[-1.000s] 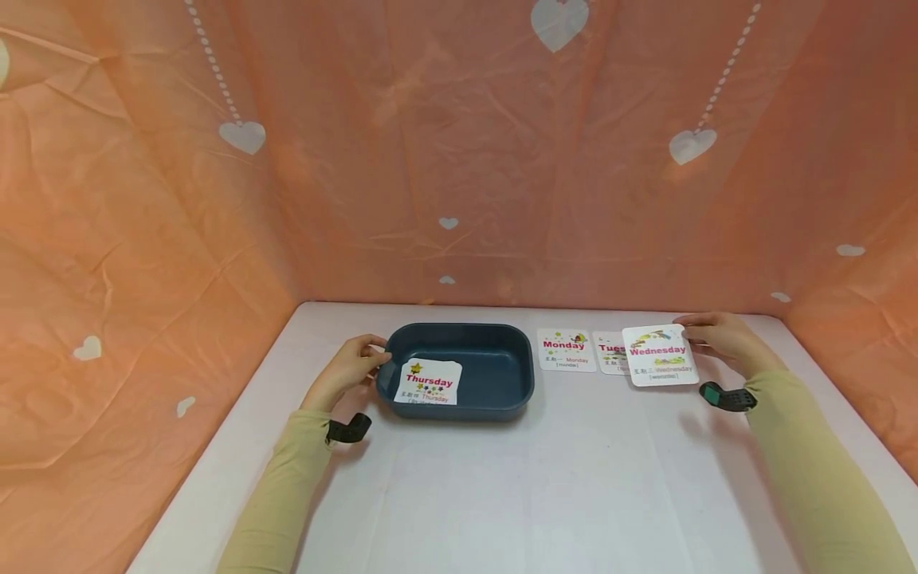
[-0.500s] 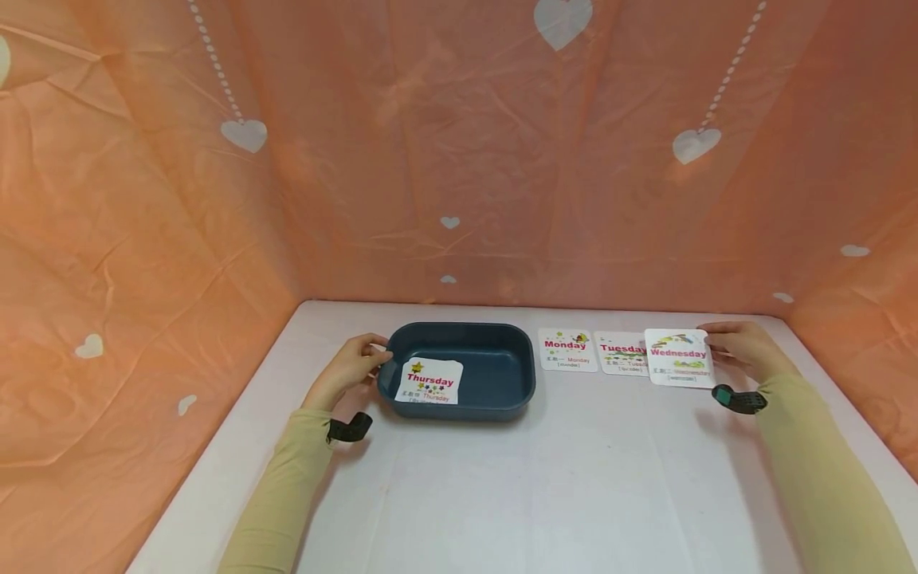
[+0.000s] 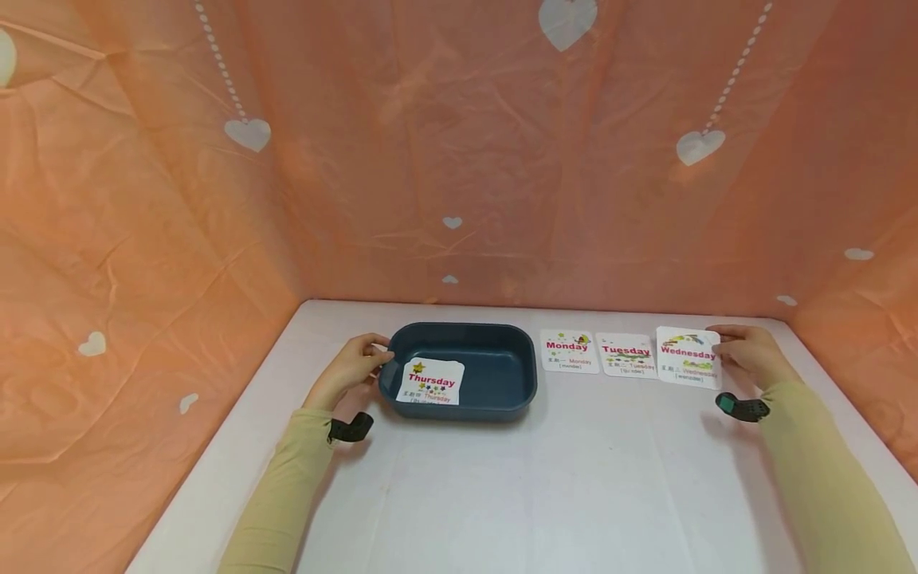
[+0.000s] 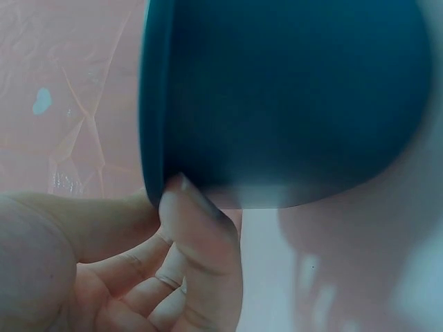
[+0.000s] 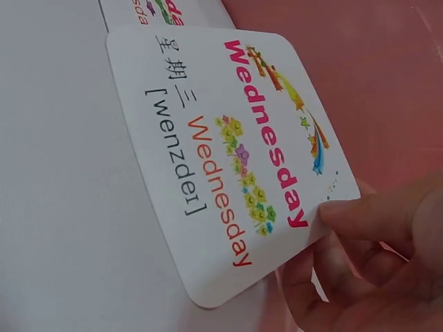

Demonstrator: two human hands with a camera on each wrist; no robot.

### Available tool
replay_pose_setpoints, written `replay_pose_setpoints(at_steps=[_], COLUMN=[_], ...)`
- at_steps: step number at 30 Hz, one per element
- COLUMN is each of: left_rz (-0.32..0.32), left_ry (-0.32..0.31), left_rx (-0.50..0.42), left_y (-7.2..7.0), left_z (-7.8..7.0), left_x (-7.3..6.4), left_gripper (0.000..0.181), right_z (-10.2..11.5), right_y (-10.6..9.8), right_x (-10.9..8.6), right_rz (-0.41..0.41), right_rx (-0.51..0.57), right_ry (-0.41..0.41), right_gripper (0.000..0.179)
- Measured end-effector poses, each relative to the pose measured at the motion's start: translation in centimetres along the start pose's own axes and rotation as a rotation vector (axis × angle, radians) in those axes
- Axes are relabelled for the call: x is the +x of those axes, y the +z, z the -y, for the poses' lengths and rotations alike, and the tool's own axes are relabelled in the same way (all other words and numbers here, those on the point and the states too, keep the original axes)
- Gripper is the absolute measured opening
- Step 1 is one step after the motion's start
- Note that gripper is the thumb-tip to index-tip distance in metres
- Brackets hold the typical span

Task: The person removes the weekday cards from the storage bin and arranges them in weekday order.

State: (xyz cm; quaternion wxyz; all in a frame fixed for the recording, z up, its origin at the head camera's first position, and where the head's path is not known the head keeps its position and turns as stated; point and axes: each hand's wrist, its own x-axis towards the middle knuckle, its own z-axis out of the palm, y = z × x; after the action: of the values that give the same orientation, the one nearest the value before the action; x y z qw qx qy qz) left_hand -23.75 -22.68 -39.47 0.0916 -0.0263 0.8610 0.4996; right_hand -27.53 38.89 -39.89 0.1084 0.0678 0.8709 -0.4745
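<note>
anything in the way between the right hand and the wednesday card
Nothing visible: the right hand pinches the Wednesday card directly at its edge. The Tuesday card lies toward the opposite side, away from that hand.

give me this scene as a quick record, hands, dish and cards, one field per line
left hand: left hand pinches the left end of the dark blue dish
right hand: right hand pinches the right edge of the Wednesday card
in dish: Thursday card, toward the left end; any cards beneath it cannot be told
right of dish: Monday card, then Tuesday card, then Wednesday
surface: white table
backdrop: orange sheet with pale hearts
</note>
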Motion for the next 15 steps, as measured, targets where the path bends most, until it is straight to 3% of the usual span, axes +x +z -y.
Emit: replay_pose_setpoints(at_steps=[8,15], left_rz=[-0.002,-0.002], left_ry=[0.006,0.006], left_rx=[0.024,0.022], left_y=[-0.01,0.02], left_z=[-0.04,-0.22], left_x=[-0.06,-0.07], left_gripper=[0.036,0.035], right_z=[-0.38,-0.62], right_y=[-0.4,-0.71], right_x=[-0.1,0.12], right_rz=[-0.006,-0.07], right_rx=[-0.044,-0.034], right_ry=[-0.042,-0.033], right_gripper=[0.052,0.058])
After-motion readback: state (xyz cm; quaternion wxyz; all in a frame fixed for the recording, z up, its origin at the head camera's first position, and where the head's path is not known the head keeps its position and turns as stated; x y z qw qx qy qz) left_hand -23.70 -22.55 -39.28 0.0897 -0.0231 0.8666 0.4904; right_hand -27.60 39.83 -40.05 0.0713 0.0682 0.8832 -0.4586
